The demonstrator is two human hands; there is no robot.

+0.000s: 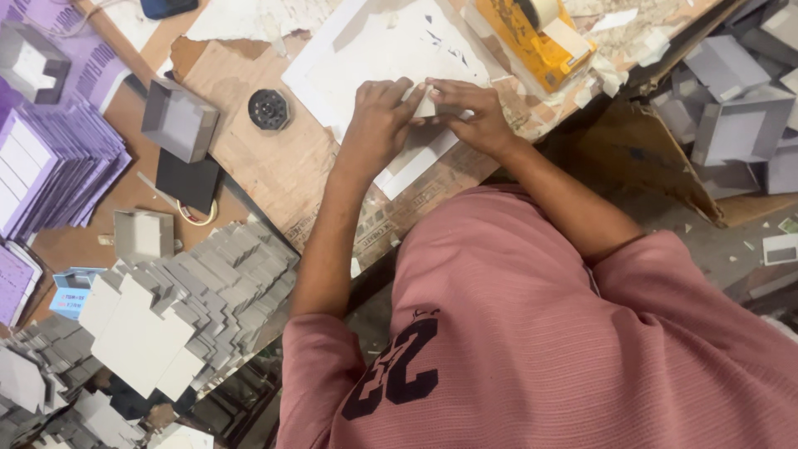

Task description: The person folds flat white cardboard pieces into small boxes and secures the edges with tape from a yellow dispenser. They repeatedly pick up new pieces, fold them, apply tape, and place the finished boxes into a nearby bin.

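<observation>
A small white card piece (426,104) is pinched by left hand (378,125) and right hand (474,116) over the white board (366,58); grip closed. Folding judged underway; firm creasing needed next.

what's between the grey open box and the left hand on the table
In the head view, a round black disc-shaped object lies on the brown cardboard between the grey open box and the left hand; the rest is bare cardboard.
</observation>
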